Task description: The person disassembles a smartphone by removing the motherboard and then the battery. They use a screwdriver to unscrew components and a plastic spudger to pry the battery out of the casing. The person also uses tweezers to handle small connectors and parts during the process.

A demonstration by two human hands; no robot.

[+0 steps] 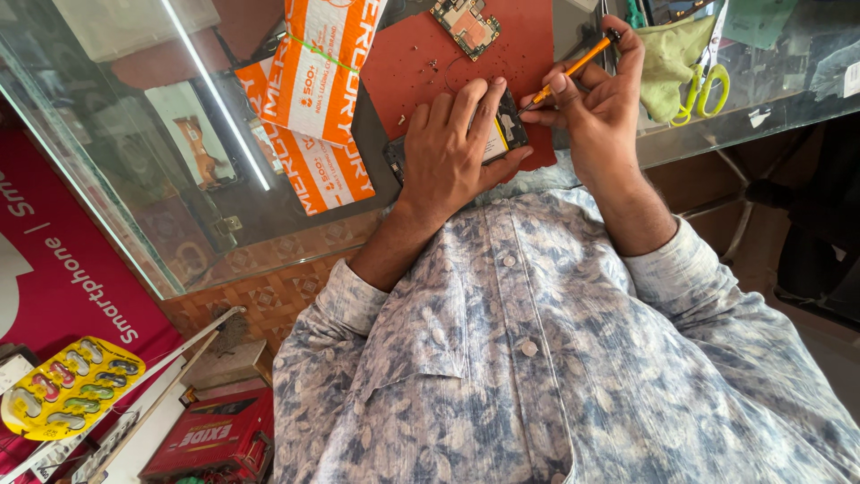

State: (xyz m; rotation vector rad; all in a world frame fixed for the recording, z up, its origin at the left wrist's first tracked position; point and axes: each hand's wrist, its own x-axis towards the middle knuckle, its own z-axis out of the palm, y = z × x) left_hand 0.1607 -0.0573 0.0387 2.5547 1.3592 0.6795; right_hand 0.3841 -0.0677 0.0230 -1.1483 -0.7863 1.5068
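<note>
My left hand [452, 148] lies flat over an opened phone [509, 133] on a red work mat [421, 67], gripping it. Only the phone's dark edge and a yellow part show past my fingers. My right hand [598, 99] pinches an orange-handled screwdriver [573, 67], its tip down at the phone's right edge. A bare circuit board [466, 24] lies further up the mat, with several tiny screws [430, 64] scattered around it.
Two orange-and-white parcels [318, 99] lie left of the mat on the glass counter [134, 179]. A green cloth [672, 54] and yellow-green scissors [708, 90] sit to the right. Below are a red box [210, 439] and a yellow card of small items [72, 385].
</note>
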